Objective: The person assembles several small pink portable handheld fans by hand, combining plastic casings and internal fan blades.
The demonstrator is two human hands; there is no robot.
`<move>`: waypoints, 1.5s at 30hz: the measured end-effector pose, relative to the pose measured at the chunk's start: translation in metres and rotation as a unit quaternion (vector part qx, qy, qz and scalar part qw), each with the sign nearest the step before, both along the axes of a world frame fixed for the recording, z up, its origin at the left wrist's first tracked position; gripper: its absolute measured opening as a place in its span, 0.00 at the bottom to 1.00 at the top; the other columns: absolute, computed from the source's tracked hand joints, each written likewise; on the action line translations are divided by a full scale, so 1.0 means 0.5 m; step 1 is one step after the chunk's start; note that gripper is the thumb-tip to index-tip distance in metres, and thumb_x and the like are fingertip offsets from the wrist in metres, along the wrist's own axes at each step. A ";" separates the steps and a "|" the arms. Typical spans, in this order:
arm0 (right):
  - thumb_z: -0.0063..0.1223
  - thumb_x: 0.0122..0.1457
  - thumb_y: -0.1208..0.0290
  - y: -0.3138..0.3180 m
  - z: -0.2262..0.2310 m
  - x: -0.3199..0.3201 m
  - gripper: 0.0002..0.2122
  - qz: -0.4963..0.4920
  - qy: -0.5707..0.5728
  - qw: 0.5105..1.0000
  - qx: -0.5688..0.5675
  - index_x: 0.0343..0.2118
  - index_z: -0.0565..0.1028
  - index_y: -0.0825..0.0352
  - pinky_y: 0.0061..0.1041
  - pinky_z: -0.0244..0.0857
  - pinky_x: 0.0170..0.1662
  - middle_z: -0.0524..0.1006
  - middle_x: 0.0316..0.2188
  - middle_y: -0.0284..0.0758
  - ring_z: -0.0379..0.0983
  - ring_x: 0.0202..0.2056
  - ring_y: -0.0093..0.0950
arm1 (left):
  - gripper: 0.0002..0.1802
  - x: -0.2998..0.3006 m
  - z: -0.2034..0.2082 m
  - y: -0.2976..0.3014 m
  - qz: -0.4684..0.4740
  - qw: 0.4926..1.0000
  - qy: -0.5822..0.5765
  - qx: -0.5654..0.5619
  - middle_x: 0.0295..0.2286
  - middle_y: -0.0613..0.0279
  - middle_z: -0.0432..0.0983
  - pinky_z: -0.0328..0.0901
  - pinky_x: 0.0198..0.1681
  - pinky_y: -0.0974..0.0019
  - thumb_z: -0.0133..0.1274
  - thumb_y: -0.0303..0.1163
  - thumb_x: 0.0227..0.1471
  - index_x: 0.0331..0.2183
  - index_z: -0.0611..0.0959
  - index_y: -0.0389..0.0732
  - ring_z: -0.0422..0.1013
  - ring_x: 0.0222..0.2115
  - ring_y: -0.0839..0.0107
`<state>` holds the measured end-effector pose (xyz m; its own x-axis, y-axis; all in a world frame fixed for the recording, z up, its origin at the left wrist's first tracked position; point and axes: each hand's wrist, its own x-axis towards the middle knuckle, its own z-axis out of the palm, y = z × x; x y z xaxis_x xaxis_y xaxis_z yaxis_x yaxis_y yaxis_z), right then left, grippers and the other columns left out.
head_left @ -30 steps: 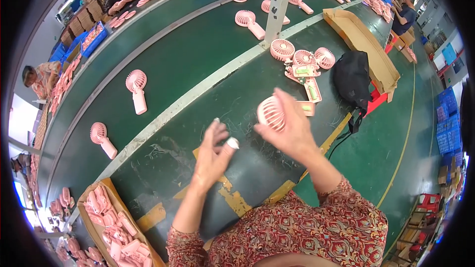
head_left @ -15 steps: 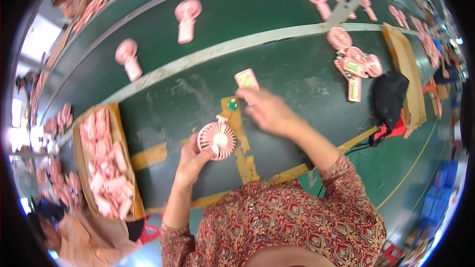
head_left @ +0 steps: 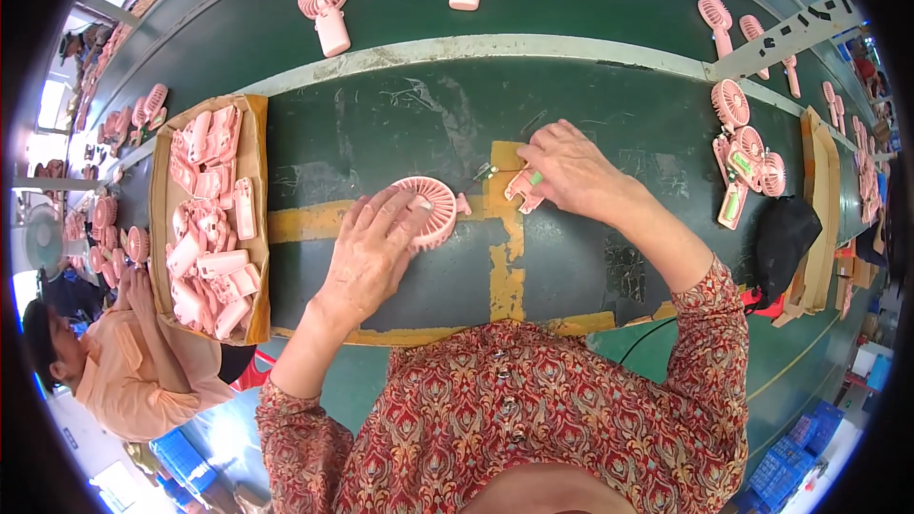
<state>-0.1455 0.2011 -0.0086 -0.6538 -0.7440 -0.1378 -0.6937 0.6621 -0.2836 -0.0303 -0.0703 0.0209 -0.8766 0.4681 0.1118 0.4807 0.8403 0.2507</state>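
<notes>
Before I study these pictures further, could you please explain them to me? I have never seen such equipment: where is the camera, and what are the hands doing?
There is no robot here: these are a person's bare hands. A wide fisheye camera on the head looks down, so straight edges appear bent. The left hand lies over the edge of a round pink fan head; how firmly it grips is hidden. The right hand holds a pink casing piece. On the dark green worktable, a cardboard tray of pink parts stands at the left, and more fan parts lie together at the right, near a black bag.
</notes>
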 end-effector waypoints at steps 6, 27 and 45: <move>0.61 0.43 0.68 0.003 0.013 0.044 0.20 0.040 -0.046 0.997 -0.043 0.39 0.71 0.70 0.36 0.57 0.49 0.69 0.33 0.40 0.65 0.41 0.37 | 0.35 0.000 0.004 -0.005 0.052 0.984 -0.122 0.115 0.46 0.48 0.66 0.61 0.49 0.55 0.62 0.32 0.37 0.49 0.69 0.38 0.63 0.48 0.50; 0.56 0.52 0.68 0.028 0.014 0.075 0.15 -0.225 -0.263 0.902 -0.259 0.38 0.66 0.68 0.28 0.65 0.23 0.75 0.24 0.39 0.74 0.22 0.30 | 0.35 -0.075 0.015 0.050 0.038 0.908 -0.416 0.023 0.43 0.46 0.69 0.61 0.49 0.59 0.65 0.39 0.29 0.42 0.73 0.35 0.66 0.46 0.54; 0.51 0.57 0.64 -0.030 -0.026 0.146 0.12 -0.262 -0.624 0.676 -0.292 0.38 0.73 0.67 0.16 0.66 0.21 0.74 0.23 0.30 0.72 0.21 0.18 | 0.32 -0.078 -0.008 0.063 0.150 0.741 -0.275 0.594 0.37 0.60 0.75 0.65 0.44 0.71 0.63 0.28 0.41 0.49 0.70 0.34 0.70 0.39 0.76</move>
<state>-0.0724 0.1860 -0.0214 -0.4949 -0.6201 -0.6087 0.6128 0.2475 -0.7505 -0.0693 -0.0389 0.0169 -0.9873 0.1005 -0.1231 -0.1314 -0.0809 0.9880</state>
